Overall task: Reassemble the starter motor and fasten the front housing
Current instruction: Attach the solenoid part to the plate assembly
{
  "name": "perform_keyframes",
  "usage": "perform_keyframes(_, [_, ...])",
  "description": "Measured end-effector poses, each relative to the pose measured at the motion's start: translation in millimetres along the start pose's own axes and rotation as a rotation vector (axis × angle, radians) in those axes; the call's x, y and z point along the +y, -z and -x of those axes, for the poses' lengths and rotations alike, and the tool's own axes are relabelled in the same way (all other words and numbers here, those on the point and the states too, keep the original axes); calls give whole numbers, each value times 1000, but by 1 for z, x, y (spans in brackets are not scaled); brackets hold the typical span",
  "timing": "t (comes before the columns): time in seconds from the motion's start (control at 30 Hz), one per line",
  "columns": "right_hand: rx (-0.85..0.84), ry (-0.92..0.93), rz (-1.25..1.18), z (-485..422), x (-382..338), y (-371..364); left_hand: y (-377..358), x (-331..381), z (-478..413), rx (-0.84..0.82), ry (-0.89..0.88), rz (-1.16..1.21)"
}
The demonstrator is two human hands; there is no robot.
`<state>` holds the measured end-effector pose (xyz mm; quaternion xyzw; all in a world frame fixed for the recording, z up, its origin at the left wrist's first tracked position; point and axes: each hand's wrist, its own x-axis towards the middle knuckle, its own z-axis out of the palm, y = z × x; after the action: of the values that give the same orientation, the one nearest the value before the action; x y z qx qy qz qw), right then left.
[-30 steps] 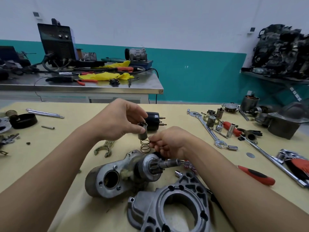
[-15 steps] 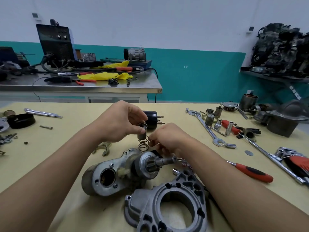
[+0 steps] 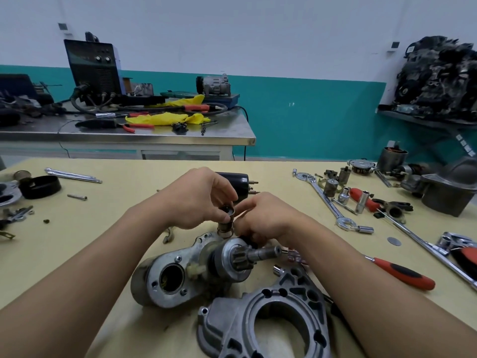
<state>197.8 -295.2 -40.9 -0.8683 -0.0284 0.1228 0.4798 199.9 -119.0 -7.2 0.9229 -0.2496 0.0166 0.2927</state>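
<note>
With your left hand (image 3: 198, 200) pinching the plunger (image 3: 227, 215) just above the starter body (image 3: 167, 275), lower it square; your right hand's (image 3: 265, 223) fingers curl beside it, grip unclear.

Front housing (image 3: 227, 321) blocks near side; wrench (image 3: 324, 200) right; table (image 3: 116, 197) free left.

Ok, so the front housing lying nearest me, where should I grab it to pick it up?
Grip the front housing by the ring around its large round opening, coming from above on the right. It lies flat with the opening facing up, so you could probably hook through it and clamp the outer rim with the thumb. The starter motor body crowds its far left edge.
</note>
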Motion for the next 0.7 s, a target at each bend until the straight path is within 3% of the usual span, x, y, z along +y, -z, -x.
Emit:
perform_keyframes(0.27, [66,246,191,3,-1,-8,16,-8,5,-79,53,23])
perform_keyframes(0.37, [113,277,200,2,1,-9,52,-26,12,24,164,16])
perform_keyframes(0.43, [129,293,207,0,2,-11,66,-43,18,74,313,-116])
perform_keyframes(0.57, [143,292,183,-4,5,-14,53,-56,25,-98,581,-266])
perform_keyframes(0.7, [163,314,206,-4,6,-14,33,-56,21,-149,570,-299])
